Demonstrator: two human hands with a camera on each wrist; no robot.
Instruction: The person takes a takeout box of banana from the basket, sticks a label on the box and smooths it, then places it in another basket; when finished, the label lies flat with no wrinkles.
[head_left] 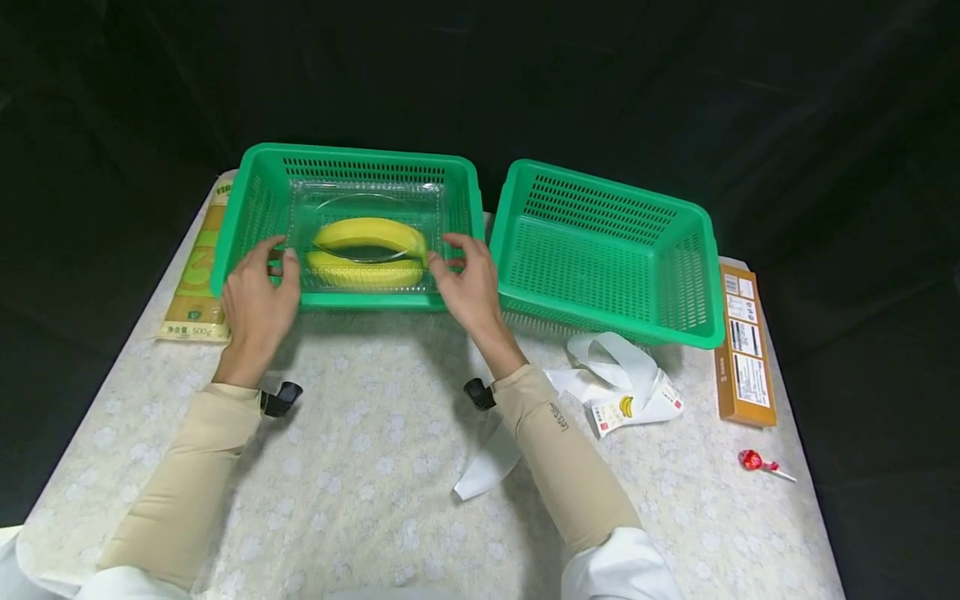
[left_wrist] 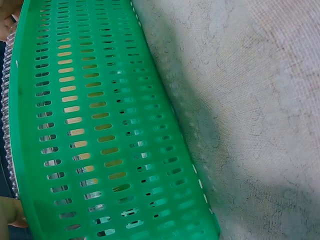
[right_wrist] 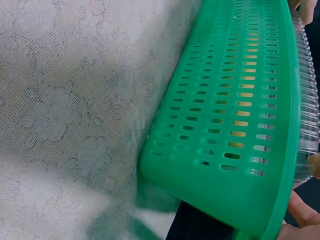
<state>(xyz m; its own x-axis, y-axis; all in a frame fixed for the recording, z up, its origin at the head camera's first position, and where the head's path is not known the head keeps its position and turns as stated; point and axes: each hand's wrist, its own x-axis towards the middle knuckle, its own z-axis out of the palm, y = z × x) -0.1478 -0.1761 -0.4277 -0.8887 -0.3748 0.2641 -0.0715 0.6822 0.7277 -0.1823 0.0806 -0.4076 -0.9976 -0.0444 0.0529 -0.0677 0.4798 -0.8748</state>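
Observation:
A clear plastic box (head_left: 367, 197) with ridged edges lies in the mouth of the left green basket (head_left: 360, 301). Two yellow bananas (head_left: 369, 233) show through it; whether they are inside or under the box is hard to tell. My left hand (head_left: 262, 296) holds the box's near left corner, fingers bent over the basket rim. At the near right corner my right hand (head_left: 468, 283) pinches the box between thumb and fingers. Past the basket rim, the ridged box edge (right_wrist: 309, 95) stands out in the right wrist view, with right fingertips (right_wrist: 302, 210) beside it.
To the right stands a second green basket (head_left: 577, 262). A 500g yellow-green packet (head_left: 197, 287) lies at far left. White paper bands (head_left: 633, 387) with a banana picture, an orange-brown box (head_left: 744, 350) and a red lollipop (head_left: 750, 459) lie on the right of the patterned tablecloth (head_left: 360, 467).

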